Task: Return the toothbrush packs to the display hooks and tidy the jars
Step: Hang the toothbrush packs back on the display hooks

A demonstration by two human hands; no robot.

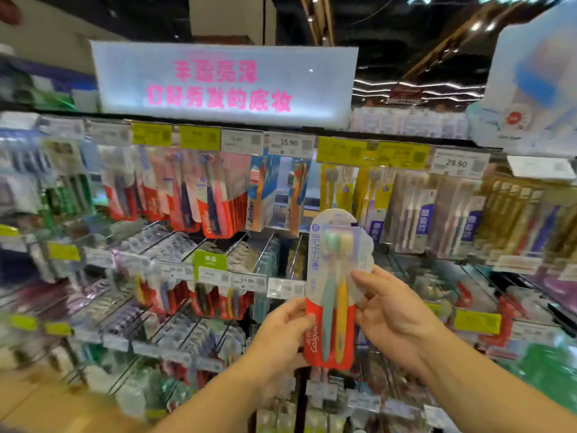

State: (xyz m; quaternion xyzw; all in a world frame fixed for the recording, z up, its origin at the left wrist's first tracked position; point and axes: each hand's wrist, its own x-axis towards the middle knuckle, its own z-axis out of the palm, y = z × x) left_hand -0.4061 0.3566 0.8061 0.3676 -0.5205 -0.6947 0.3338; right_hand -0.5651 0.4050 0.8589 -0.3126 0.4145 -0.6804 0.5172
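Toothbrush pack [332, 295] stands upright before the hooks: your left hand [282, 332] pinches its red lower edge, your right hand [388, 310] grips its right side.

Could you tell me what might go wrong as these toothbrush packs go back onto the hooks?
1. Several packs are fanned between the left hand and right hand; a rear one might slip out.
2. The hooks are crowded and the view is blurred, so the hanging hole could miss its hook.
3. Neighbouring hanging packs could be knocked off.
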